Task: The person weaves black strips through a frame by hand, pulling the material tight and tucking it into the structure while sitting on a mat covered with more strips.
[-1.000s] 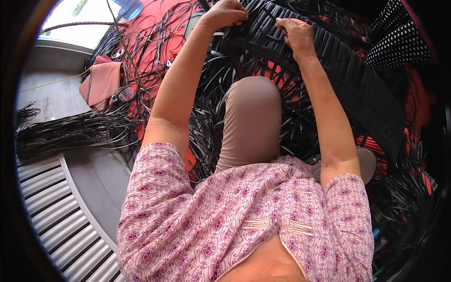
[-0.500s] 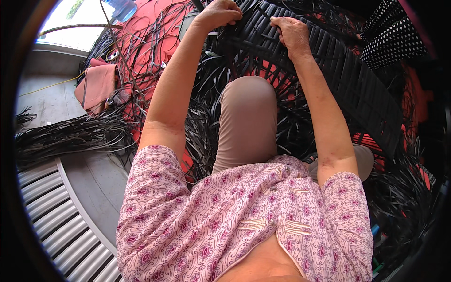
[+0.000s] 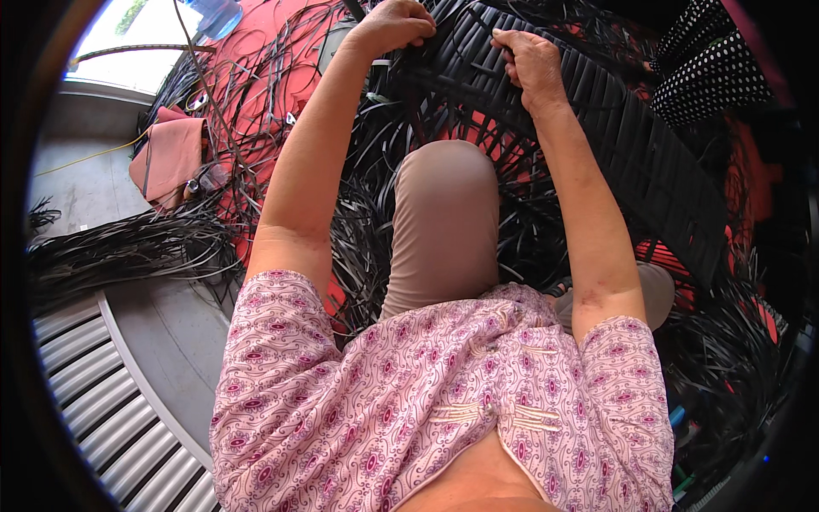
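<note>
Long, black, ribbed panel [image 3: 636, 162]

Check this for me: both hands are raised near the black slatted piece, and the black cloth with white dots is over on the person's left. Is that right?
Not quite: the head view shows the dotted cloth on the person's right. The left hand and right hand are indeed raised near the black slatted piece.

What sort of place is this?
Probably a weaving workshop, perhaps a small one: loose black strips litter the red floor, a thick bundle of black strips lies to the left, and a large black panel of close-set strips lies by the right hand.
</note>
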Available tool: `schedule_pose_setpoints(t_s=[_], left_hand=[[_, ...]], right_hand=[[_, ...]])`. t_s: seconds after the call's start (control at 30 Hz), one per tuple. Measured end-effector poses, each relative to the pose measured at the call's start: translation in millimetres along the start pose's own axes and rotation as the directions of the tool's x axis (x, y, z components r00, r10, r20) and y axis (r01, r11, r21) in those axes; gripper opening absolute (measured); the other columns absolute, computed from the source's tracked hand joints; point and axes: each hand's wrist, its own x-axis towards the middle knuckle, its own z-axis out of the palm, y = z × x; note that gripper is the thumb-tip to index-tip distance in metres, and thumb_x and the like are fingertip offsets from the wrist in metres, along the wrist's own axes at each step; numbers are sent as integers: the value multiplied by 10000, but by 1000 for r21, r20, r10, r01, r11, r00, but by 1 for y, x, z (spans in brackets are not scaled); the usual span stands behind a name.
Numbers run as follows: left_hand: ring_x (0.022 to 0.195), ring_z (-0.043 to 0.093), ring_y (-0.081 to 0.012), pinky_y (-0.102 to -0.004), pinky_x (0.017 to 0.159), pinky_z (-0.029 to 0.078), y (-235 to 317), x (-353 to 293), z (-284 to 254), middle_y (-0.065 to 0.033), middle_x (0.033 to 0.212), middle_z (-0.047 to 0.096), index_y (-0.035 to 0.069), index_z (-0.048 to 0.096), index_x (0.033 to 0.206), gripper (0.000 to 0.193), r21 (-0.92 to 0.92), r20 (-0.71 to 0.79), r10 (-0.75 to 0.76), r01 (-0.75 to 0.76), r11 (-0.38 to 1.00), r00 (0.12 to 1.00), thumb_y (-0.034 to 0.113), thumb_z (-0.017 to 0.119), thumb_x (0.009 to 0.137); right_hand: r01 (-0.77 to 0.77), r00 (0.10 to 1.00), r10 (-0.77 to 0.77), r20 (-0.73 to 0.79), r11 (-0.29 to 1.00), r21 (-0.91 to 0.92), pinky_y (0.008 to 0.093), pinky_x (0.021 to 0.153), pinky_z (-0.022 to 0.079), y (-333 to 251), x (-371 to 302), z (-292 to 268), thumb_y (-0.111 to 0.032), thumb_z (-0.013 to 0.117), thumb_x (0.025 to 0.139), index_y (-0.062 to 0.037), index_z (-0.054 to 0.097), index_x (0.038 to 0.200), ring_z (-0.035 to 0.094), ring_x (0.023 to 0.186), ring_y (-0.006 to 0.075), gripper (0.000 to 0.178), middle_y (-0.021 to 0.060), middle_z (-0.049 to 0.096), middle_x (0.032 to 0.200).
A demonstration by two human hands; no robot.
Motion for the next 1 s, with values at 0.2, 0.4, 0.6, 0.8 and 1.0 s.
schedule_pose_setpoints(t_s=[0.2, 0.4, 0.6, 0.8, 1.0], left_hand=[[695, 634, -59, -218, 588, 469, 0, 1, 2, 29, 797, 683, 93, 731, 985, 210, -12, -5, -9, 9, 1000, 1000, 248, 713, 845], [696, 629, -56, -215, 584, 462, -1, 1, 2, 34, 799, 680, 92, 728, 980, 204, -16, -10, -12, 12, 1000, 1000, 247, 710, 849], [692, 623, -52, -216, 579, 455, 0, 1, 1, 40, 792, 667, 94, 725, 973, 189, -20, -5, -7, 7, 1000, 1000, 239, 710, 853], [688, 616, -52, -212, 573, 448, -3, 1, 2, 39, 786, 663, 98, 725, 970, 178, -39, -17, 16, -17, 999, 1000, 232, 711, 854], [676, 612, -75, -240, 584, 470, 7, -4, 2, 16, 768, 666, 79, 724, 943, 161, -59, -25, -45, 43, 997, 999, 200, 712, 838]], right_hand=[[-7, 1000, 7, 0, 1000, -9, 194, 437, 383, 0, 1, -1, -212, 718, 827, -27, 723, 731, 464, 481, 32, 209, -34, 554, 603], [-52, 999, 52, 1, 998, 31, 179, 417, 371, -2, 2, -3, -220, 719, 841, -35, 727, 748, 458, 473, 24, 207, -37, 549, 610], [-76, 997, 74, 18, 992, 100, 167, 408, 349, -1, 5, -7, -223, 715, 856, -40, 732, 772, 459, 472, 22, 202, -37, 556, 627], [-110, 994, 103, 46, 973, 205, 167, 396, 324, -1, 8, -12, -210, 714, 861, -31, 719, 785, 471, 467, 27, 195, -30, 566, 634], [-96, 995, 88, 48, 974, 203, 169, 394, 327, 1, 9, -12, -211, 712, 866, -32, 717, 789, 479, 470, 26, 196, -29, 574, 637]])
